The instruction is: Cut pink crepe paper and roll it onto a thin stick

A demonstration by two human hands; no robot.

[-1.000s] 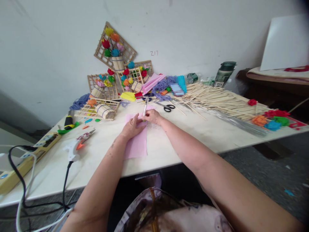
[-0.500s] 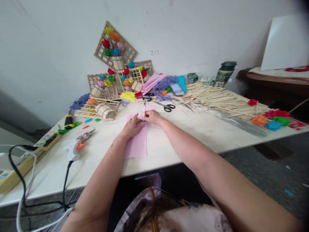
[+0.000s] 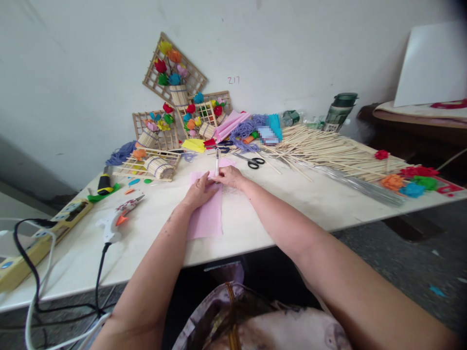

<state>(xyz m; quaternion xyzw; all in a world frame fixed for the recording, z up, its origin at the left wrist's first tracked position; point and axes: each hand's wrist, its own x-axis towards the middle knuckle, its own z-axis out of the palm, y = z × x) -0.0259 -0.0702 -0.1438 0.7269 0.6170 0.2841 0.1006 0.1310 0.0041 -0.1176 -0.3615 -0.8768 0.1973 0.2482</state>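
Observation:
A strip of pink crepe paper (image 3: 205, 223) lies lengthwise on the table in front of me. My left hand (image 3: 200, 191) rests on it with the fingers stretched out flat, pressing the paper down. My right hand (image 3: 230, 176) grips a white pen (image 3: 218, 163) that stands nearly upright, its lower end hidden among the fingers. The fingertips of both hands almost meet over the paper. Just beyond the right hand lie black-handled scissors (image 3: 253, 162).
Left are a glue gun (image 3: 111, 226), a box cutter (image 3: 104, 183) and a power strip (image 3: 54, 231). Behind stand stick lattices with paper flowers (image 3: 174, 68) and purple yarn (image 3: 243, 129). Many thin sticks (image 3: 321, 150), wires (image 3: 365, 187) and a green bottle (image 3: 340, 112) are to the right.
The pen has tilted and shifted very slightly to the left within my right hand. My left hand and the paper stay where they were.

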